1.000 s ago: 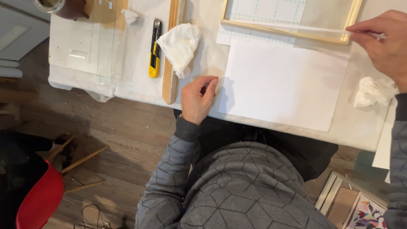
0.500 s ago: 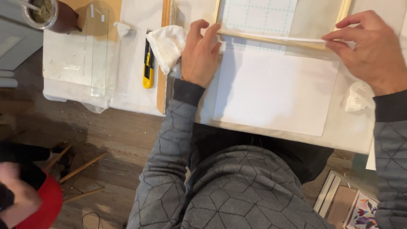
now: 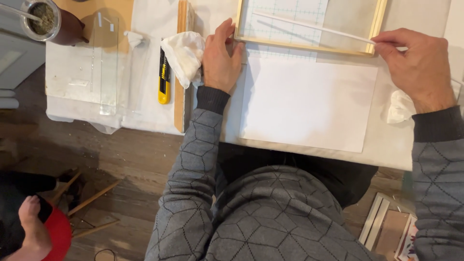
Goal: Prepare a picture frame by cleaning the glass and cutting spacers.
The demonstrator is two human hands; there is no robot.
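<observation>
Left hand (image 3: 221, 60) lies flat, fingers spread, against the frame's (image 3: 309, 47) near-left corner. Right hand (image 3: 418, 67) pinches a white strip (image 3: 314, 28) crossing the frame. Paper (image 3: 307, 104) lies between the hands.

We seem to be in a home craft workspace. Beyond our fingertips (image 3: 227, 26) lie a wooden frame (image 3: 309, 47) and gridded cutting mat (image 3: 280, 12); left of them, a yellow utility knife (image 3: 164, 72).
</observation>
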